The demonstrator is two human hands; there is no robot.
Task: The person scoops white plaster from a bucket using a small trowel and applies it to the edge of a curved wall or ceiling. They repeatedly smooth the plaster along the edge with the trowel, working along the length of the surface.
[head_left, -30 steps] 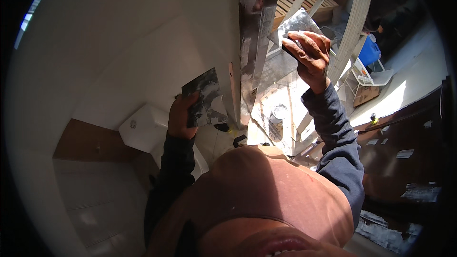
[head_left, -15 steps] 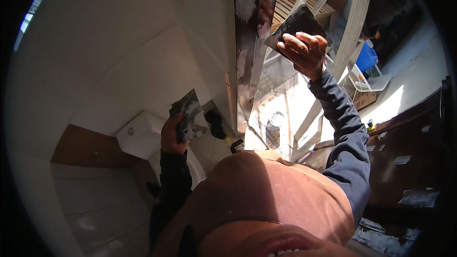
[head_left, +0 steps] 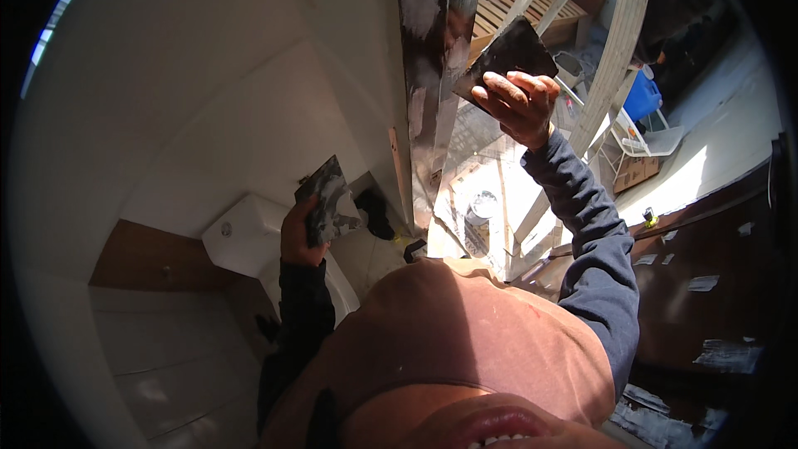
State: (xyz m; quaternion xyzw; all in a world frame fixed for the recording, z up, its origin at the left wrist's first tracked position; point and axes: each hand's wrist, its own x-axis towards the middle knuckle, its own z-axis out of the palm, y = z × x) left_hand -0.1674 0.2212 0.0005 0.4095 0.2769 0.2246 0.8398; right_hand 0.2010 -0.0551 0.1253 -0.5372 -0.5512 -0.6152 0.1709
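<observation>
Dark blade: I have this flat, squarish blade (head_left: pixel 517 43) raised beside the dark upright frame (head_left: pixel 426 75), one corner overlapping its edge — touching or just short, I cannot tell.
Right hand: the right hand (head_left: pixel 522 108) grips the dark blade along its lower side, fingers bent over its face.
Smeared blade: lower and to the left, I see a second flat blade (head_left: pixel 334 206), tilted, its dark face streaked with pale paste.
Left hand: the left hand (head_left: pixel 301 237) is closed around the smeared blade's lower left side, well apart from the frame.
Frame: pale patches mark its dark surface, which borders the pale wall (head_left: pixel 233 100).
Left side: a white cistern (head_left: pixel 241 231) sits just beside a brown panel (head_left: pixel 158 258).
Beyond the frame: I make out a bucket (head_left: pixel 481 206) in bright sun, pale wooden beams (head_left: pixel 613 58), slatted wood (head_left: pixel 503 2) and a blue container (head_left: pixel 642 100).
Right side: a dark brown panel (head_left: pixel 706 241) carries scattered white patches.
</observation>
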